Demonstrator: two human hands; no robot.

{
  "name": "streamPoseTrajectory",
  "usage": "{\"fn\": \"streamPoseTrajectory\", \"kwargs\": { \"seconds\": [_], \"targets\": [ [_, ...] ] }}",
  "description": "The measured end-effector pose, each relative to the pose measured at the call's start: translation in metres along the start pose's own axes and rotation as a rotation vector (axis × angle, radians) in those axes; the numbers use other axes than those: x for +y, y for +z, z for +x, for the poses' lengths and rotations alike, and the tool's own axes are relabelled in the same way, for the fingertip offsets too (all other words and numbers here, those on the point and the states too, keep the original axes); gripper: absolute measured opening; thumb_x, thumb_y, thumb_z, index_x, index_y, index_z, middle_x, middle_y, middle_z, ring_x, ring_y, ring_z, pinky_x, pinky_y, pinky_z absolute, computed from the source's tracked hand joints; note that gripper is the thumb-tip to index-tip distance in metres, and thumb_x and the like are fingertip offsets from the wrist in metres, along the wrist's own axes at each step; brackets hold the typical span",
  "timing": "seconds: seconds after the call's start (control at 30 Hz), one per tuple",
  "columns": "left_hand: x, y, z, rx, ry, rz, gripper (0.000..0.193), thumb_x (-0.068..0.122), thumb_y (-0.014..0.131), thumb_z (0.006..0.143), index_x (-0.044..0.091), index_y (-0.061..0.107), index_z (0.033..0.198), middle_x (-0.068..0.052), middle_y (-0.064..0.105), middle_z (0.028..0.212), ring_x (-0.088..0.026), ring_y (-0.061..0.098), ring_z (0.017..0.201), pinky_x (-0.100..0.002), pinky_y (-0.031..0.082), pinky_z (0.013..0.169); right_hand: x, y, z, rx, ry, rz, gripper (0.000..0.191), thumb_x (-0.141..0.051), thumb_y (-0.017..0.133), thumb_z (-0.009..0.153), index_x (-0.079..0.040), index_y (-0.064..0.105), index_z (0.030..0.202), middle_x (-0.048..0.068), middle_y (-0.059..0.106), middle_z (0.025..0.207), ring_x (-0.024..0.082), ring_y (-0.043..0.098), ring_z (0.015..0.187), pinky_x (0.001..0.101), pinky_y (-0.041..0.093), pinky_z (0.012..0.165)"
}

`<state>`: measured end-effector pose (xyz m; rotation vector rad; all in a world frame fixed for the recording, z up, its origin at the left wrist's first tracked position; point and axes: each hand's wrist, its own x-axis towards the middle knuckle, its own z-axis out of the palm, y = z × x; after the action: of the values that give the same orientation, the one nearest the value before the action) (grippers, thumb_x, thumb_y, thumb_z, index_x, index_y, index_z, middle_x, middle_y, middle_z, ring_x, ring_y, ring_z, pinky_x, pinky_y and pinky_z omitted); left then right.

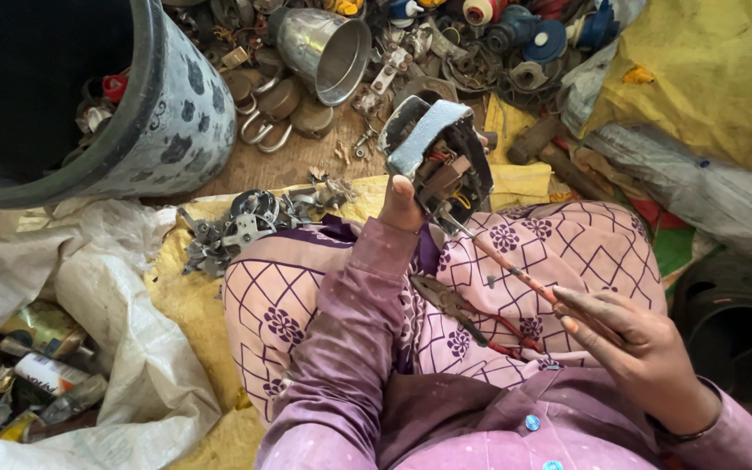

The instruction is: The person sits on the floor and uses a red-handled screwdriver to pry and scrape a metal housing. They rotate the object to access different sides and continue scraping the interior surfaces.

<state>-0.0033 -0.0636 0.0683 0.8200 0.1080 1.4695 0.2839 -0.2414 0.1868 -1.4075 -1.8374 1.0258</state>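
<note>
Purple patterned cloth covers the person's lap (559, 252), nearest the camera, and both sleeves match it. Two hands show. The right hand (633, 339), near the lap's right edge, is closed around the handle of one screwdriver (515, 271), whose reddish shaft slants up and left. One pair of pliers (463, 313) with red grips lies loose on the lap between the two arms.

The left hand (404, 207) is raised over the lap's far edge and grips one small electrical unit (439, 157), a grey metal casing with its wired insides turned toward the screwdriver. The screwdriver's tip sits at the unit's lower edge; whether it is inside a screw cannot be made out. Only the thumb and part of the palm of that hand show; its fingers are hidden behind the unit.

Left of the lap, one heap of small metal scraps (241, 226) lies on yellow sheeting. Farther off stand one spotted bucket (176, 122), cut off at the top left corner, and one steel cup (328, 52) on its side. The jumble of parts beyond is too tangled to count.
</note>
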Motion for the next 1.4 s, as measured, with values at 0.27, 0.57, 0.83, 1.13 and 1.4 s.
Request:
{"fn": "streamPoseTrajectory", "kwargs": {
  "seconds": [0.27,0.57,0.83,1.13,1.4],
  "targets": [
    [0.01,0.014,0.006,-0.067,0.013,0.008,0.119,0.08,0.068,0.074,0.002,0.038,0.158,-0.021,0.058,0.143,-0.033,0.061,0.13,-0.049,0.054,0.111,0.007,-0.012,0.005,-0.139,0.715,0.606,0.044,-0.014,0.057,0.091,0.001,0.066,0.132,0.003,0.072,0.086,0.008,0.048,0.055,0.0232,0.036,0.046],
    [0.015,0.021,0.008,-0.078,0.021,0.017,0.115,0.083,0.06,0.078,0.003,0.04,0.158,-0.022,0.059,0.142,-0.034,0.063,0.128,-0.05,0.055,0.109,-0.01,-0.009,0.013,-0.218,0.818,0.626,0.042,-0.022,0.06,0.094,-0.004,0.069,0.131,0.0,0.054,0.064,0.007,0.033,0.044,0.0232,0.026,0.037],
    [0.017,0.024,0.011,-0.093,0.032,0.025,0.112,0.085,0.053,0.081,0.004,0.041,0.157,-0.023,0.06,0.141,-0.035,0.064,0.126,-0.052,0.056,0.108,-0.012,-0.012,0.02,-0.238,0.53,0.323,0.049,-0.013,0.062,0.093,-0.009,0.067,0.141,-0.004,0.049,0.063,0.005,0.038,0.05,0.0223,0.032,0.043],
    [0.019,0.03,0.013,-0.102,0.036,-0.014,0.109,0.087,0.046,0.085,0.005,0.043,0.157,-0.024,0.062,0.139,-0.036,0.065,0.124,-0.053,0.057,0.106,-0.049,0.002,0.015,-0.007,-0.173,-0.601,0.057,-0.011,0.071,0.083,-0.022,0.063,0.139,0.007,0.069,0.081,0.024,0.064,0.058,0.0359,0.052,0.055],
    [0.021,0.026,0.014,-0.011,0.132,-0.232,0.108,0.089,0.039,0.088,0.006,0.045,0.157,-0.025,0.063,0.138,-0.037,0.067,0.123,-0.054,0.058,0.104,-0.049,0.002,0.016,0.047,-0.215,-0.499,0.051,-0.012,0.072,0.084,-0.02,0.066,0.134,0.006,0.075,0.092,0.02,0.069,0.065,0.0318,0.055,0.06]
  ]
}}
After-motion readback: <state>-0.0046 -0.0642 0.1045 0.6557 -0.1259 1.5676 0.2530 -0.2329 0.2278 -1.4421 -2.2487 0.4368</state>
